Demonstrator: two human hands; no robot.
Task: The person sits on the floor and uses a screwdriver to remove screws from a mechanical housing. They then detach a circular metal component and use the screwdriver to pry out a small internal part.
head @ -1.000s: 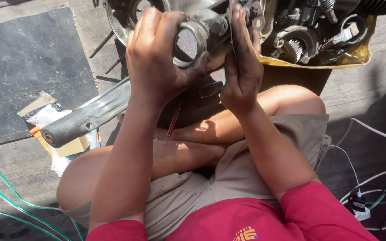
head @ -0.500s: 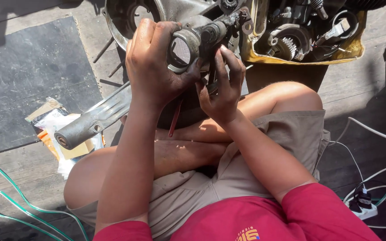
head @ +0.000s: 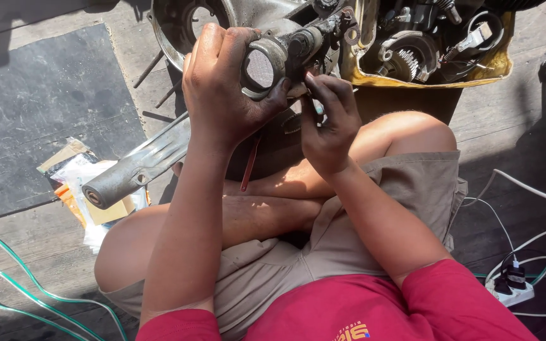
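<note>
Here left hand (head: 219,88) grips round metal part (head: 261,68) (greasy); right hand (head: 327,120) touches underneath.

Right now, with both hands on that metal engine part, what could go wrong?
The left hand grips the round metal part with greasy fingers, so it might slip onto the bare legs below. The right hand works close under the part and could get pinched. Loose cables lie beside the person.

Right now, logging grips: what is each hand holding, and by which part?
Left hand wraps the round end of a metal engine part. Right hand pinches something small under it; cannot tell what.
</note>
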